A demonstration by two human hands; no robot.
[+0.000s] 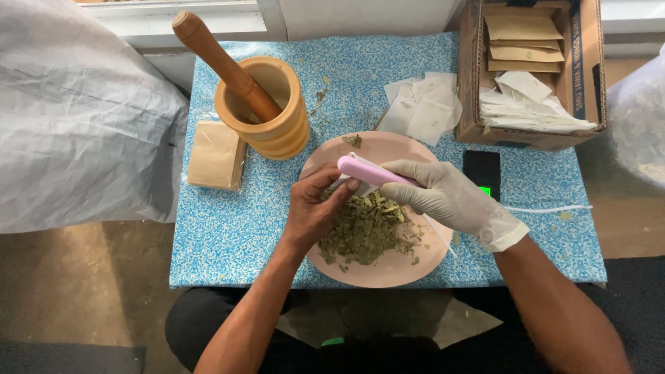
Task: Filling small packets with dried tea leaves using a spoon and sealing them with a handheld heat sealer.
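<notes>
Gloved right hand [443, 197] around pink sealer [370, 171]

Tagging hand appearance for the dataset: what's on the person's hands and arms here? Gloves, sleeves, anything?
The right hand wears a thin whitish disposable glove, its cuff ending at the wrist. The left hand is bare. Both forearms are bare, with no sleeves in view, and no watch, rings or bands are visible.

Head camera looks steeply down (close) onto the table [228, 235].
</notes>
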